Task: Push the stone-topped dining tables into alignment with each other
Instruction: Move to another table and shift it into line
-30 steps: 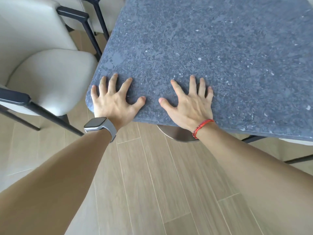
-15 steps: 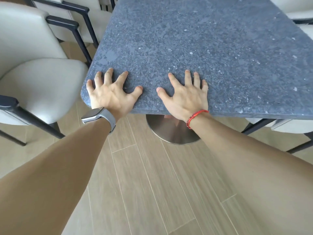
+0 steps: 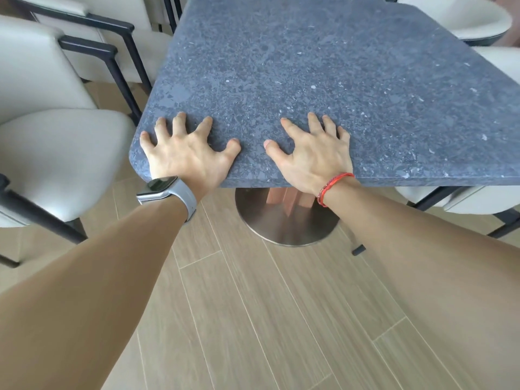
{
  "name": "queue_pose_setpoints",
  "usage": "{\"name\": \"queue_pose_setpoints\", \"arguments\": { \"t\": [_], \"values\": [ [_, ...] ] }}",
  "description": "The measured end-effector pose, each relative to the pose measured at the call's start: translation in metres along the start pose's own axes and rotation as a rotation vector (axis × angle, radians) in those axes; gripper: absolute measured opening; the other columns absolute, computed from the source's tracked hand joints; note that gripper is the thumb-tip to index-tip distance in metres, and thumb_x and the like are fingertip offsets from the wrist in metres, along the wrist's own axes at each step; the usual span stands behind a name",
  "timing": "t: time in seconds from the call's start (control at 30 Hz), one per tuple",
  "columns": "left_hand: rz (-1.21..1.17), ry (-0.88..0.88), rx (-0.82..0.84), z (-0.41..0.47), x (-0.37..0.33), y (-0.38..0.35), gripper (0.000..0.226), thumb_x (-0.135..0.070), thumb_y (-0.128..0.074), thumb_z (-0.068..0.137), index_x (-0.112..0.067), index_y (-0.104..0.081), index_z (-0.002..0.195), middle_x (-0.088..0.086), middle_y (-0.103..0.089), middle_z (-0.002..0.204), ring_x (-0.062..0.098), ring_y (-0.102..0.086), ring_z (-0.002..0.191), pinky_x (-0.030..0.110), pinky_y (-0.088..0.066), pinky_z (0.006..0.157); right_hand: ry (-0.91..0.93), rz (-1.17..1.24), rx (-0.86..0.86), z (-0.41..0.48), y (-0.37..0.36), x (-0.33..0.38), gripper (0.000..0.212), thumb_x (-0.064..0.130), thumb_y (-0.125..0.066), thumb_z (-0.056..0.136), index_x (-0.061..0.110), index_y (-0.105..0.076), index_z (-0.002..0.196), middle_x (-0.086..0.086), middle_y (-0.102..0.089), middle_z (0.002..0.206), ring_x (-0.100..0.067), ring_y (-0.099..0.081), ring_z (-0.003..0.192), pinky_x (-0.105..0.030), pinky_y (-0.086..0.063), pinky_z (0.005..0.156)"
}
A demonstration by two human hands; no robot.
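Both arms stretch straight out over the wood floor (image 3: 253, 319). The left hand (image 3: 187, 153) and right hand (image 3: 312, 157) sit side by side on the near edge of the stone-topped table (image 3: 323, 66), fingers spread and arched, tips pressing the slab, seemingly braced to shove it away. Compared with the earlier frames the fingers look more clawed and more of the round metal base (image 3: 287, 220) shows; no second table is in view.

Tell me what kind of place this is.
Probably a restaurant or café dining room: stone-topped table on a steel disc base, matching cream armchairs crowded on both sides, plank floor.
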State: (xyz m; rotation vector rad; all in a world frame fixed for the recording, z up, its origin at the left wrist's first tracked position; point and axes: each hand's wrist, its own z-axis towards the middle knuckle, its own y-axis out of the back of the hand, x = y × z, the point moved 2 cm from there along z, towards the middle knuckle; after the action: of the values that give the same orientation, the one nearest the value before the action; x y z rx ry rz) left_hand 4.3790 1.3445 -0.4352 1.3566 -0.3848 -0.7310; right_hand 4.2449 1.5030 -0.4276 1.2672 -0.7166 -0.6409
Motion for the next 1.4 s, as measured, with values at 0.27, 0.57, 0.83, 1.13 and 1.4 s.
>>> {"name": "queue_pose_setpoints", "arguments": {
  "t": [0.27, 0.57, 0.83, 1.13, 1.4],
  "values": [
    [-0.019, -0.009, -0.016, 0.015, 0.007, -0.002, 0.078, -0.083, -0.027, 0.084, -0.042, -0.049, 0.146, 0.005, -0.04, 0.16, 0.036, -0.025, 0.15, 0.06, -0.015, 0.121, -0.013, 0.0, -0.003, 0.01, -0.002, 0.01, 0.074, 0.078, -0.026, 0.088, 0.042, -0.038, 0.151, -0.016, -0.031, 0.162, -0.039, -0.021, 0.15, -0.059, -0.014, 0.12],
    [-0.03, -0.024, -0.024, 0.047, 0.027, -0.006, 0.076, -0.083, -0.027, 0.084, -0.045, -0.048, 0.146, 0.002, -0.04, 0.16, 0.035, -0.028, 0.149, 0.057, -0.017, 0.121, -0.033, -0.022, -0.014, 0.033, -0.012, 0.035, 0.075, 0.08, -0.024, 0.087, 0.043, -0.039, 0.15, -0.018, -0.033, 0.161, -0.041, -0.022, 0.149, -0.06, -0.015, 0.119],
    [-0.041, -0.03, -0.026, 0.069, 0.038, -0.01, 0.075, -0.084, -0.028, 0.084, -0.047, -0.047, 0.147, 0.0, -0.041, 0.16, 0.032, -0.028, 0.149, 0.055, -0.016, 0.122, -0.051, -0.047, -0.03, 0.048, -0.018, 0.049, 0.077, 0.08, -0.022, 0.086, 0.041, -0.041, 0.149, -0.019, -0.035, 0.159, -0.043, -0.024, 0.147, -0.061, -0.016, 0.117],
    [-0.045, -0.037, -0.015, 0.081, 0.042, -0.01, 0.073, -0.083, -0.029, 0.086, -0.048, -0.044, 0.149, -0.002, -0.039, 0.161, 0.031, -0.027, 0.149, 0.055, -0.016, 0.122, -0.059, -0.043, -0.023, 0.055, -0.02, 0.056, 0.078, 0.079, -0.021, 0.086, 0.041, -0.04, 0.151, -0.02, -0.032, 0.16, -0.043, -0.022, 0.148, -0.063, -0.015, 0.117],
    [-0.053, -0.042, -0.013, 0.084, 0.043, -0.01, 0.073, -0.084, -0.03, 0.085, -0.049, -0.045, 0.148, -0.002, -0.039, 0.161, 0.03, -0.027, 0.15, 0.055, -0.016, 0.122, -0.058, -0.032, -0.015, 0.056, -0.019, 0.057, 0.076, 0.078, -0.021, 0.087, 0.041, -0.038, 0.152, -0.021, -0.03, 0.162, -0.044, -0.02, 0.149, -0.063, -0.012, 0.118]
  ]
}}
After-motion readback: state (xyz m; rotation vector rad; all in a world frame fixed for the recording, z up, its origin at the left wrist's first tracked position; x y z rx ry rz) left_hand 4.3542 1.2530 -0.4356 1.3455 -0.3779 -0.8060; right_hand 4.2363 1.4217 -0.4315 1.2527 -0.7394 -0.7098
